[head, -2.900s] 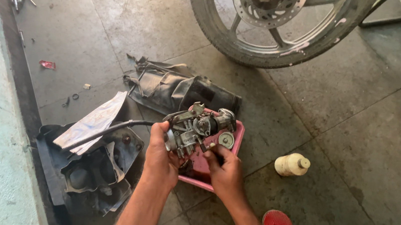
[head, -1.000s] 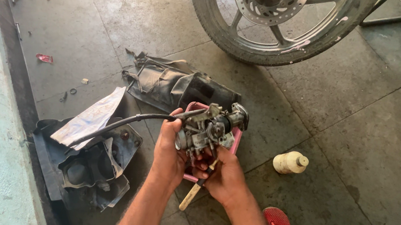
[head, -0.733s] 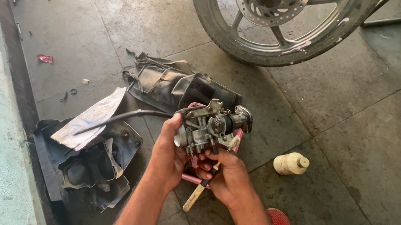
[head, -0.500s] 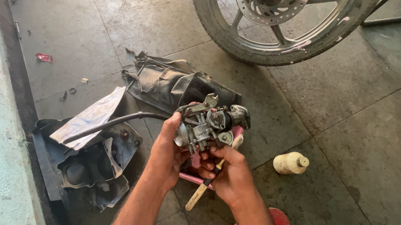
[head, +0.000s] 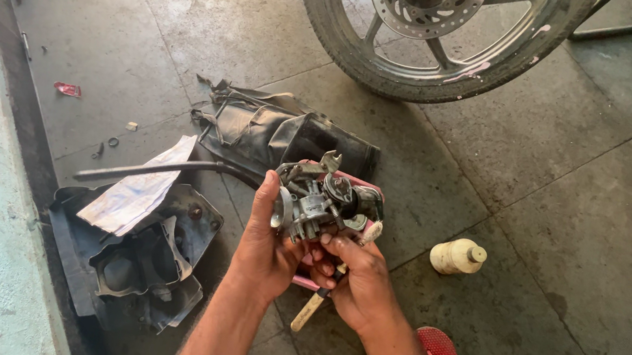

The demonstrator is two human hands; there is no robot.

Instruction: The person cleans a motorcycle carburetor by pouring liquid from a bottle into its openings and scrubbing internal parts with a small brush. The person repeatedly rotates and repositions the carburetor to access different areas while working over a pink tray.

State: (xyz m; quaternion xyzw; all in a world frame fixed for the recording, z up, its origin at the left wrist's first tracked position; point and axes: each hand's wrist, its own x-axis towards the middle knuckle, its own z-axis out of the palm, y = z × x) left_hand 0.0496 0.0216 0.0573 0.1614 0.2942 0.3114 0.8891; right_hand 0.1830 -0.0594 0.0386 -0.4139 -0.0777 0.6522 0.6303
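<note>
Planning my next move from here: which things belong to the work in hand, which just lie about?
In hand: carburetor in left hand; wooden-handled tool in right hand; pink tray beneath.

Lying about: cream bottle, black plastic covers, wheel, red sandal.

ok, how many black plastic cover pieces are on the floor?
2. One black cover lies just beyond the carburetor held in the left hand and right hand; the other black housing lies to the left, under a sheet of paper. More may be hidden underneath.
</note>
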